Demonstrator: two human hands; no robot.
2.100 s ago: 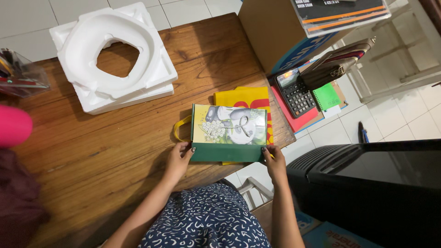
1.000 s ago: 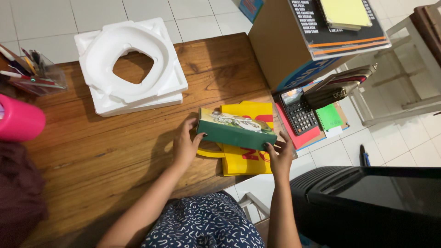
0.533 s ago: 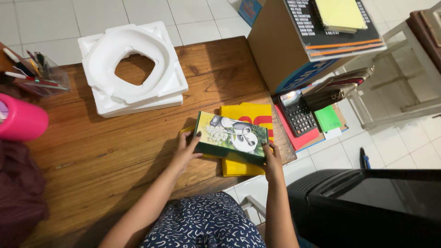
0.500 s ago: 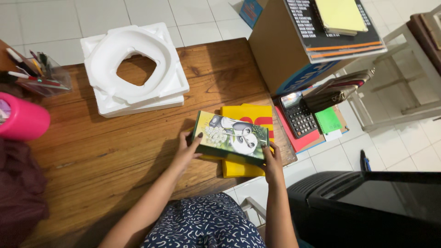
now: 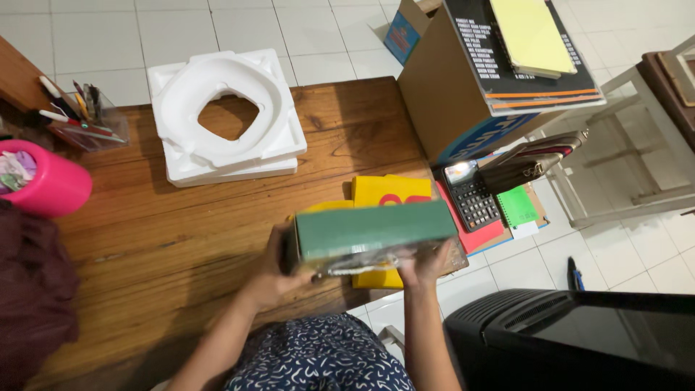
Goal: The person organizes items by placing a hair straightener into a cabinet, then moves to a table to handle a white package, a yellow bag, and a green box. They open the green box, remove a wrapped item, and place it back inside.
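While the wooden table [image 5: 181, 239] carried a white foam tray [image 5: 224, 116], the green box [image 5: 376, 230] was tilted on edge above the yellow folder [image 5: 384, 192], left hand [image 5: 271, 268] and right hand [image 5: 423, 264] gripping its ends; turning it seemed underway, demanding steady hold.

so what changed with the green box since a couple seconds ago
The green box was tipped up off the yellow folder: its picture face, earlier turned to the camera, now faces the person, and a plain green side shows. The left hand and right hand keep hold of its ends. The foam, calculator and pink cup stayed put.
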